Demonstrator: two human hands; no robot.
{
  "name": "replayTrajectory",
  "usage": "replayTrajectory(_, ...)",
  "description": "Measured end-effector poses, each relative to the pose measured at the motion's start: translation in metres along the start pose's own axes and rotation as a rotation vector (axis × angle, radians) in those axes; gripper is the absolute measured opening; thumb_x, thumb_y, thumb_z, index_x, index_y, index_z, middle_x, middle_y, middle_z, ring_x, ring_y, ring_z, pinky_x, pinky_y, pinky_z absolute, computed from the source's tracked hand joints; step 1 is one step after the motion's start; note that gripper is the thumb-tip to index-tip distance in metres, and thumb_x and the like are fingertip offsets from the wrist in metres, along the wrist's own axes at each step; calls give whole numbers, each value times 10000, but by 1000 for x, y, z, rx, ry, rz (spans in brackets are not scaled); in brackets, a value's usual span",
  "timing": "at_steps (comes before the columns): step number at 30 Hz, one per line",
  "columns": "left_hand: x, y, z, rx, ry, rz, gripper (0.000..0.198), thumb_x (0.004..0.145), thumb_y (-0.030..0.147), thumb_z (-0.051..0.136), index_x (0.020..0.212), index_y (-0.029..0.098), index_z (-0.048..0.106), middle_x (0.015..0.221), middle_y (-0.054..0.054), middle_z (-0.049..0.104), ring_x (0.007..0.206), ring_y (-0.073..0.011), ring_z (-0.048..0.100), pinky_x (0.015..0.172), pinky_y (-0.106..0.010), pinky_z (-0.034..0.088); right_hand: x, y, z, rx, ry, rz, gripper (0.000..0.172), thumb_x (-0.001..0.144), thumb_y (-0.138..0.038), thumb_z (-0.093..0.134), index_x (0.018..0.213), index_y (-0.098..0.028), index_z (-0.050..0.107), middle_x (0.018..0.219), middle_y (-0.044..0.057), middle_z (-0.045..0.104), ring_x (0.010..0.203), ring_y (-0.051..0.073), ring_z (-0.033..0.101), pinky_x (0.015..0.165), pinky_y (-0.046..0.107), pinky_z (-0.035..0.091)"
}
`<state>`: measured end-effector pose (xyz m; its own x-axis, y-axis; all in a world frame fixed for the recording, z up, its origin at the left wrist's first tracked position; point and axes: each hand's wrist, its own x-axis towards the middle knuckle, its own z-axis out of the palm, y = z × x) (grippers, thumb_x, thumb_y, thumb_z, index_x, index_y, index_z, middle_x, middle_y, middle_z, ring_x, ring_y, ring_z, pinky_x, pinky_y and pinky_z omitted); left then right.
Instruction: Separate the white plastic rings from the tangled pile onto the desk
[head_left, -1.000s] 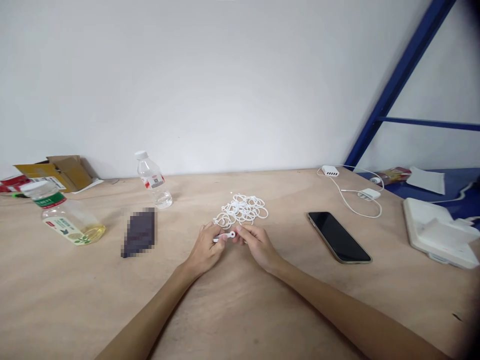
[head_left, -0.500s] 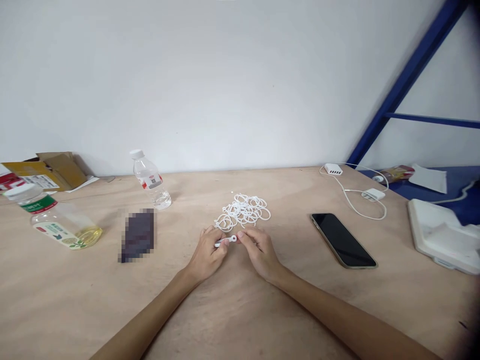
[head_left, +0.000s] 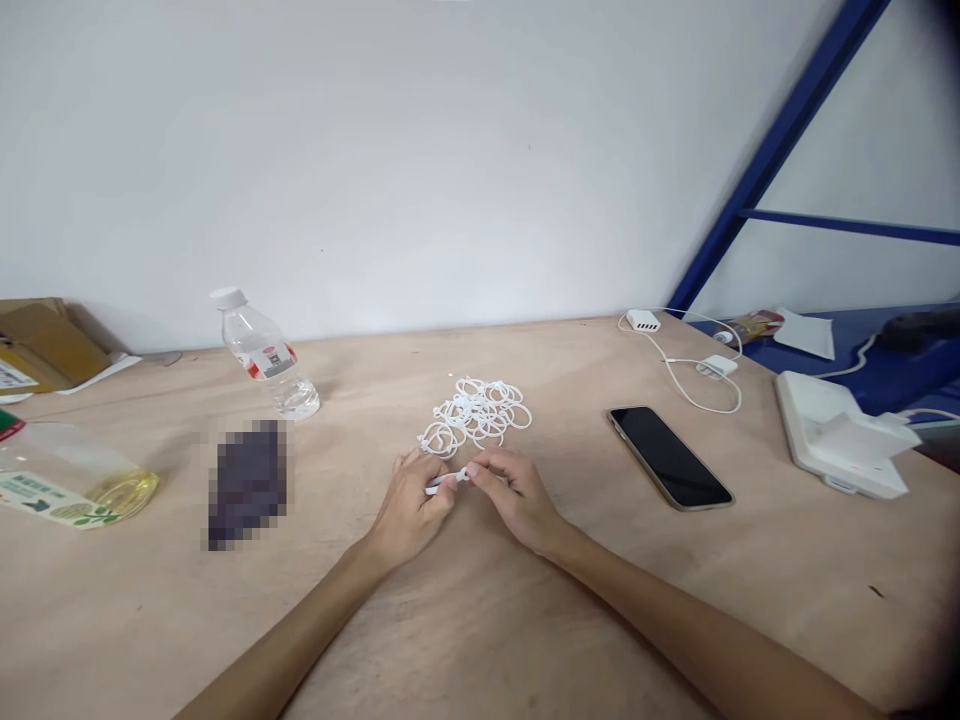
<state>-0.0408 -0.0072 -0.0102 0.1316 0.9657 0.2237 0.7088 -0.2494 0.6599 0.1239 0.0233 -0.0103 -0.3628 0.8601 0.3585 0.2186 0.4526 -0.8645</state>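
Observation:
My left hand [head_left: 410, 503] and my right hand [head_left: 512, 493] meet at the middle of a wooden table [head_left: 480, 620]. Both pinch one small white plastic piece [head_left: 448, 481] between their fingertips, the left hand at its left end and the right hand at its right end. Just beyond the fingers lies a heap of several white plastic rings [head_left: 475, 413].
A black phone [head_left: 668, 456] lies face up to the right. A white charger with cables [head_left: 679, 358] sits behind it, and a white device [head_left: 836, 434] at the far right. Left are a water bottle [head_left: 265, 355], a blurred dark object [head_left: 245, 483], a lying bottle [head_left: 71, 484] and a cardboard box [head_left: 37, 340].
My hands stay together on the white piece, the fingers shifting slightly along it. The view has swung a little to the right, so everything on the table sits further left.

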Motion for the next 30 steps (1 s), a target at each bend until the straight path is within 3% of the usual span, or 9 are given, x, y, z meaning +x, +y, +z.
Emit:
replayTrajectory(14, -1, -2, 0, 20, -15, 56, 281, 833, 363, 347, 610, 196, 374, 653, -14, 495, 737, -194, 448, 749, -358, 358, 2, 3, -2, 84, -59, -5, 245, 843, -309, 550, 631, -192, 590, 610, -23, 550, 636, 131, 491, 657, 272, 367)
replayTrajectory(18, -2, -1, 0, -7, 2, 53, 268, 835, 354, 361, 636, 193, 441, 670, -22, 525, 749, -198, 459, 750, -359, 366, 2, 2, -1, 80, -61, 5, 233, 854, -313, 542, 668, -195, 617, 643, -15, 588, 662, 138, 514, 674, 277, 376)
replayTrajectory(22, -3, 1, -5, -38, 58, 45, 275, 854, 376, 401, 735, 189, 565, 734, -31, 595, 791, -205, 492, 785, -366, 373, 1, 2, -1, -7, -51, -62, 207, 869, -285, 534, 703, -196, 620, 667, -13, 609, 681, 141, 527, 723, 299, 361)
replayTrajectory(26, 0, -10, -16, -47, 138, 35, 350, 907, 327, 319, 839, 206, 640, 886, -36, 669, 880, -206, 542, 869, -382, 366, -2, 0, -1, -77, -78, -193, 208, 868, -220, 523, 680, -189, 606, 647, -16, 597, 681, 138, 527, 762, 330, 324)
replayTrajectory(28, 2, -19, -22, -2, 166, -20, 276, 876, 286, 386, 830, 201, 644, 893, -35, 672, 877, -201, 553, 858, -370, 379, -5, -1, 0, -119, -118, -281, 194, 852, -189, 531, 689, -194, 638, 643, -16, 609, 683, 140, 529, 770, 343, 307)
replayTrajectory(30, 5, -27, -27, -3, 113, -45, 162, 801, 245, 488, 813, 188, 640, 821, -29, 647, 800, -182, 555, 780, -329, 411, -6, 0, 0, -158, -115, -318, 204, 848, -180, 525, 698, -201, 663, 648, -11, 628, 687, 143, 535, 769, 351, 303)
